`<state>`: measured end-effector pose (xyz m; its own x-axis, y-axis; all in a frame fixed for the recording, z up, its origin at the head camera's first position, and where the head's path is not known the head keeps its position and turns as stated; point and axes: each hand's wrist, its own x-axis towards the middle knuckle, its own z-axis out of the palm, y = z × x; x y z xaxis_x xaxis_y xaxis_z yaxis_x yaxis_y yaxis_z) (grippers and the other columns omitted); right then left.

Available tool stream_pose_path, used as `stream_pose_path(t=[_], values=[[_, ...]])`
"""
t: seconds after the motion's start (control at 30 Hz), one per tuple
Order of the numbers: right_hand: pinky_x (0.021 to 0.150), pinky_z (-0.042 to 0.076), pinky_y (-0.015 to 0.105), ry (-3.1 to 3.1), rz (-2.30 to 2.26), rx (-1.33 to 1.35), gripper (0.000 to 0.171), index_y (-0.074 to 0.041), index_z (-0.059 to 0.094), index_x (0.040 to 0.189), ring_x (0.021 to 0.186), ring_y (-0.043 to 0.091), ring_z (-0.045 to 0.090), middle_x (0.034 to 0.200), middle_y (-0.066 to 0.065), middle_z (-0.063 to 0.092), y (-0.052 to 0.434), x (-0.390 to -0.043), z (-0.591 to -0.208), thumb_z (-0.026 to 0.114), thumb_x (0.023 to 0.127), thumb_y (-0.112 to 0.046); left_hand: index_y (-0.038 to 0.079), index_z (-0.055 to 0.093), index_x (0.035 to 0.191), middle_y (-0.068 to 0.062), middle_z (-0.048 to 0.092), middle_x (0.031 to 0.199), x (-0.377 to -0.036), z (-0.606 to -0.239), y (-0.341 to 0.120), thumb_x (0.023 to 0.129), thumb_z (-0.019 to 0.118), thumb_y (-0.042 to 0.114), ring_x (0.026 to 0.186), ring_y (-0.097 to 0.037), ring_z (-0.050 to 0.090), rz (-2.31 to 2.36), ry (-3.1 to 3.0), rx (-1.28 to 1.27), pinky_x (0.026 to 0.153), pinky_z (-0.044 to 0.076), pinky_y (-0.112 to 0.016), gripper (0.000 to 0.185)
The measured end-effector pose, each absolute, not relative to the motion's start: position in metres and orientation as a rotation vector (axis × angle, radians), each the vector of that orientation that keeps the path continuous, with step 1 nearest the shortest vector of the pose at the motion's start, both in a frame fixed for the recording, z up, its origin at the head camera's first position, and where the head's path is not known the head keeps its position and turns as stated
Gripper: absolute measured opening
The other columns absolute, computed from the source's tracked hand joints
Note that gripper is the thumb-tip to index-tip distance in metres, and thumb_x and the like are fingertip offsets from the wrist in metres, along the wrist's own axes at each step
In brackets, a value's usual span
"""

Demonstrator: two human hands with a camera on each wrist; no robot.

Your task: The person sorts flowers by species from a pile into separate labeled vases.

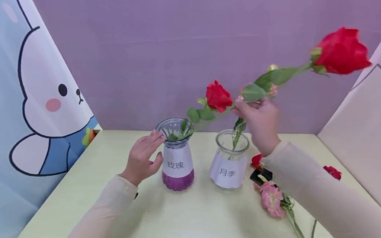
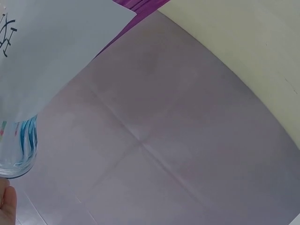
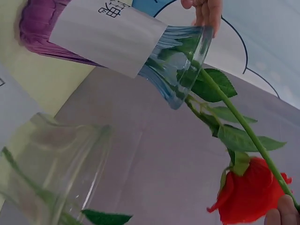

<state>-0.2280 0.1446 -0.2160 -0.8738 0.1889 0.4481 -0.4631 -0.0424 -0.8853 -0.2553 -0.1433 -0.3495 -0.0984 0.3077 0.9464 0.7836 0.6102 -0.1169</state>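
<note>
My right hand [image 1: 262,124] pinches the green stem of a large red rose [image 1: 343,52], bloom up to the right. In the right wrist view its stem [image 3: 243,124] runs from the fingertips into the mouth of a blue-and-purple glass vase [image 1: 177,180] with a white paper label. Another red rose [image 1: 218,96] with green leaves leans out of that vase. My left hand [image 1: 143,158] has its fingers extended against the vase's rim, thumb apart. In the left wrist view only fingertips [image 2: 7,201] show, beside the rim.
A clear glass vase [image 1: 220,147] with a white label stands just right, holding a stem with small pink blooms partly hidden by my right hand. Pink flowers [image 1: 273,201] and red blooms [image 1: 332,172] lie on the table at right. A purple backdrop [image 1: 148,56] rises behind.
</note>
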Motion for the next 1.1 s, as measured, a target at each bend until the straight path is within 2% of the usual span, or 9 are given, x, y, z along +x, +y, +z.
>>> stream_pose_path(t=[0.2, 0.4, 0.47, 0.6, 0.73, 0.87, 1.1], values=[[0.074, 0.057, 0.027, -1.954, 1.888, 0.287, 0.031, 0.009, 0.054, 0.116, 0.070, 0.004, 0.068, 0.099, 0.018, 0.067, 0.125, -0.241, -0.225, 0.064, 0.089, -0.003, -0.007, 0.068, 0.104, -0.022, 0.068, 0.106, -0.257, -0.350, -0.141, 0.091, 0.043, 0.017, 0.099, -0.038, 0.066, -0.511, -1.683, -0.926, 0.078, 0.053, -0.050, 0.036], [0.071, 0.057, 0.026, -1.819, 2.033, 0.289, 0.029, 0.012, 0.058, 0.111, 0.070, 0.006, 0.067, 0.089, 0.012, 0.069, 0.103, -0.249, -0.236, 0.066, 0.085, 0.005, -0.007, 0.068, 0.104, -0.022, 0.068, 0.107, -0.258, -0.351, -0.140, 0.091, 0.044, 0.017, 0.100, -0.040, 0.065, -0.516, -1.697, -0.938, 0.078, 0.053, -0.052, 0.037], [0.072, 0.057, 0.027, -1.799, 2.078, 0.269, 0.026, 0.013, 0.059, 0.107, 0.070, 0.007, 0.067, 0.088, 0.014, 0.069, 0.094, -0.251, -0.240, 0.067, 0.083, 0.007, -0.007, 0.068, 0.103, -0.023, 0.068, 0.107, -0.256, -0.353, -0.143, 0.092, 0.043, 0.019, 0.099, -0.041, 0.065, -0.521, -1.704, -0.927, 0.078, 0.053, -0.052, 0.038], [0.076, 0.057, 0.028, -1.854, 2.137, 0.174, 0.022, 0.012, 0.061, 0.100, 0.074, 0.011, 0.069, 0.095, 0.020, 0.070, 0.077, -0.257, -0.246, 0.070, 0.084, 0.001, -0.007, 0.068, 0.102, -0.022, 0.068, 0.105, -0.251, -0.354, -0.148, 0.096, 0.039, 0.025, 0.099, -0.040, 0.065, -0.541, -1.729, -0.895, 0.078, 0.053, -0.052, 0.044], [0.080, 0.056, 0.030, -1.904, 2.087, 0.134, 0.025, 0.011, 0.066, 0.104, 0.080, 0.019, 0.072, 0.100, 0.022, 0.069, 0.067, -0.265, -0.251, 0.071, 0.084, -0.003, -0.007, 0.068, 0.103, -0.022, 0.068, 0.106, -0.251, -0.352, -0.149, 0.096, 0.040, 0.024, 0.101, -0.040, 0.065, -0.562, -1.728, -0.892, 0.079, 0.052, -0.052, 0.042], [0.082, 0.055, 0.032, -1.930, 2.038, 0.131, 0.024, 0.008, 0.069, 0.103, 0.078, 0.020, 0.072, 0.096, 0.021, 0.070, 0.062, -0.269, -0.257, 0.072, 0.083, -0.005, -0.007, 0.068, 0.103, -0.023, 0.068, 0.105, -0.251, -0.349, -0.150, 0.095, 0.041, 0.023, 0.100, -0.040, 0.065, -0.566, -1.713, -0.897, 0.079, 0.052, -0.052, 0.041], [0.084, 0.054, 0.035, -2.062, 1.985, 0.068, 0.020, 0.005, 0.073, 0.096, 0.083, 0.025, 0.071, 0.089, 0.016, 0.072, 0.058, -0.270, -0.274, 0.074, 0.082, -0.009, -0.005, 0.068, 0.106, -0.021, 0.068, 0.109, -0.251, -0.351, -0.151, 0.090, 0.047, 0.018, 0.105, -0.038, 0.064, -0.554, -1.693, -0.903, 0.082, 0.052, -0.051, 0.034]])
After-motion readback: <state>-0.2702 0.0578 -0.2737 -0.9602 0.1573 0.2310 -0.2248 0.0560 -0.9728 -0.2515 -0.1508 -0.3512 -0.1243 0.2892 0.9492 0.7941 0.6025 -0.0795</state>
